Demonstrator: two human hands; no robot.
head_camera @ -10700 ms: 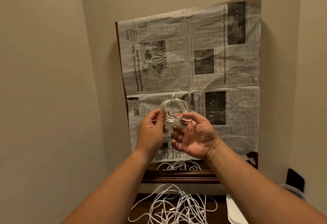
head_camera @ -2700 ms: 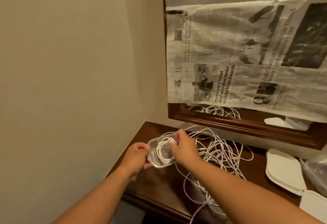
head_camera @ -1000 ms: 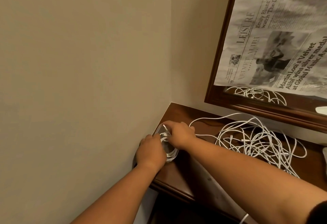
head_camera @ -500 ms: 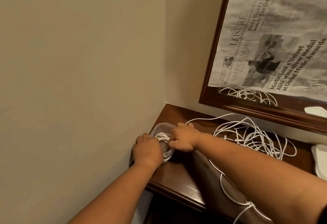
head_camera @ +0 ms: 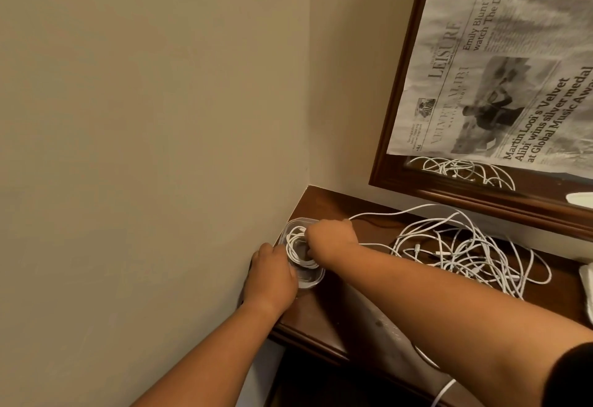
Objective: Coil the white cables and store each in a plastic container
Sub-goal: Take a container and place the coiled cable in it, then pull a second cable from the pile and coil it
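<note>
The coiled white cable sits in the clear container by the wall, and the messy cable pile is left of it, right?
No: the head view shows the messy cable pile right of the clear container, not left. The coiled white cable does sit inside it, by the wall.

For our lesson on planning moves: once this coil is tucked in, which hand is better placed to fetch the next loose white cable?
Likely right. The right hand is nearer the tangle of loose white cables on its side; the left hand grips the clear plastic container by the wall.
</note>
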